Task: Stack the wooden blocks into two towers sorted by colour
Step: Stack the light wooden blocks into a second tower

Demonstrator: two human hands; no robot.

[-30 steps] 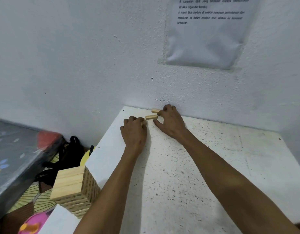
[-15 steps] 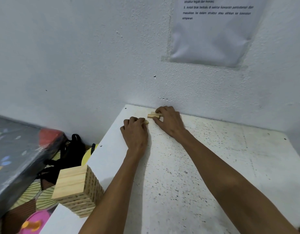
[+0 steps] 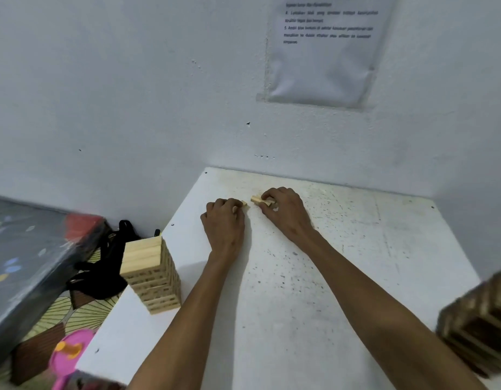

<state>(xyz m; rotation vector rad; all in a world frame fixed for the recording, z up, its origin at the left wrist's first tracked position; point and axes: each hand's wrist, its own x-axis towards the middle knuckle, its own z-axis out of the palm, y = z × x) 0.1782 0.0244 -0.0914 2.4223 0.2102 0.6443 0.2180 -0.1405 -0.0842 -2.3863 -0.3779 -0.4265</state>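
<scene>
**Left block and right block in hand, beyond the pale tower**

Head view. Both pale blocks lie beyond the pale tower and to its right, down at the table. They sit just beside each other with a small gap between. Whether they rest on the table cannot be told.

The left hand is curled over the left block, so only one pale end shows past the fingers. The right hand pinches the right block between thumb and bent fingers. Whether this is one piece or two stacked cannot be told.

The right block's long axis runs across the view, slightly slanted. The top course of the pale tower appears to run much the same way, so little turning should be needed. A dark tower, blurred, stands well apart to the right of the pale tower, at the view's edge.

Governing relation: being pale, both blocks probably belong on the pale tower, which lies back toward the person and leftward from the hands. The left hand is the nearer to it. The right hand would have to reach across the left forearm. The pale tower stands close to the table's edge, so a careless placement could push it off.
</scene>
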